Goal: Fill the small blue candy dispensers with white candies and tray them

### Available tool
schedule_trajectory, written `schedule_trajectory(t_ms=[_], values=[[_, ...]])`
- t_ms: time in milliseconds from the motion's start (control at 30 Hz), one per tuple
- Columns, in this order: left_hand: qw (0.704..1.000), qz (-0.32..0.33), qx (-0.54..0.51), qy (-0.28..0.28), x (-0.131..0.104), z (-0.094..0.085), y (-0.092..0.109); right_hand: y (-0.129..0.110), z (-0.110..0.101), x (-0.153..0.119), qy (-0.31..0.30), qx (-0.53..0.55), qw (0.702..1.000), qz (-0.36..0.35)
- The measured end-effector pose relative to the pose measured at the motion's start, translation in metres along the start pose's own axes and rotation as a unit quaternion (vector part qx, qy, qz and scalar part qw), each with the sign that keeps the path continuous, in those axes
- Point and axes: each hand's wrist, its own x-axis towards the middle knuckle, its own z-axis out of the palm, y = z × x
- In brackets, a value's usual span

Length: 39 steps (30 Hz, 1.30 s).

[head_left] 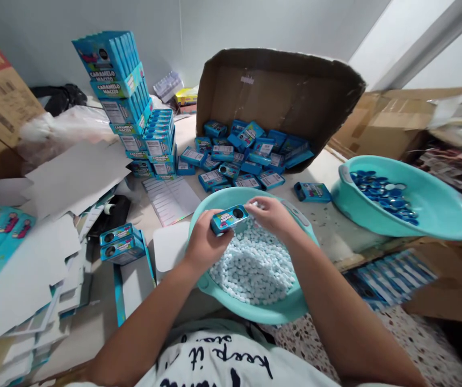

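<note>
1. Left hand [209,239] clamps a small blue box [229,219] above the near bowl [255,313] of white candies [251,263].
2. Right hand [269,215] pinches a few candies beside the box's right end.

At the bottom centre of the frame we record a white shirt [215,359] with black, script-style lettering [237,359], which appears inverted. We read the words "keep it"; the remaining lettering is partly cut off by the lower edge. We note soft folds and a greyish-green tint along the garment's upper edge. Both forearms [154,317] are bare.
</note>
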Motion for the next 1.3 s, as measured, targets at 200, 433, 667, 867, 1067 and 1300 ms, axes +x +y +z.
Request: schedule_trajectory(t_ms=[200, 433, 667, 867, 1067, 1300], values=[[0.986, 0.002, 0.120, -0.119, -0.004, -0.001, 0.008, -0.026, 0.011, -0.010, 0.126, 0.363, 0.923, -0.011], [0.983, 0.017, 0.119, -0.141, -0.005, -0.003, 0.010, -0.025, 0.022, -0.013, 0.122, 0.350, 0.929, -0.012], [0.980, 0.005, 0.124, -0.155, -0.004, -0.005, 0.013, -0.023, 0.024, -0.017, 0.091, 0.330, 0.939, -0.044], [0.981, 0.007, 0.118, -0.151, -0.004, -0.004, 0.013, -0.028, 0.024, -0.022, 0.068, 0.406, 0.910, -0.045], [0.983, 0.008, 0.111, -0.148, -0.004, -0.004, 0.011, -0.028, 0.025, -0.024, 0.065, 0.391, 0.915, -0.079], [0.980, -0.010, 0.110, -0.167, -0.003, -0.007, 0.016, -0.035, 0.031, -0.029, 0.090, 0.382, 0.913, -0.115]])
